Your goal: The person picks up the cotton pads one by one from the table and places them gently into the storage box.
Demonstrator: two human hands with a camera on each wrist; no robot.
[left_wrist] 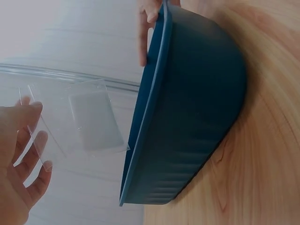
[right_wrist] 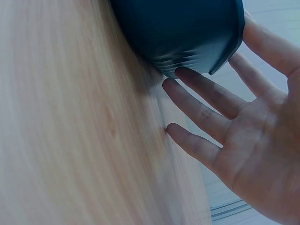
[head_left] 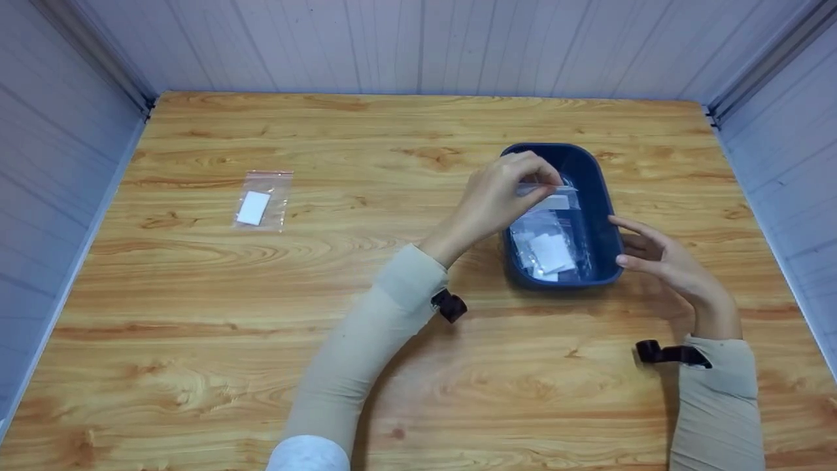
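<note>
My left hand (head_left: pixel 507 190) is above the dark blue plastic bin (head_left: pixel 605 190), pinching the top edge of a clear zip bag (head_left: pixel 557 201) between thumb and fingers. In the left wrist view the bag hangs beside the bin's rim, and a white rectangular piece (left_wrist: pixel 96 120) shows inside it. Below it in the bin lie several more clear bags (head_left: pixel 549 252) with white pieces, partly overlapping. At the bin's right side is my right hand (head_left: pixel 673 261), its thumb and a finger touching the rim. Its other fingers are extended beside the outer wall, as the right wrist view shows.
A single clear zip bag (head_left: pixel 261 199) holding a white rectangle lies flat on the left part of the wood-grain table (head_left: pixel 261 294). Pale panel walls (head_left: pixel 392 46) stand along the back and both sides. A small black wrist camera (head_left: pixel 450 305) is strapped to each sleeve.
</note>
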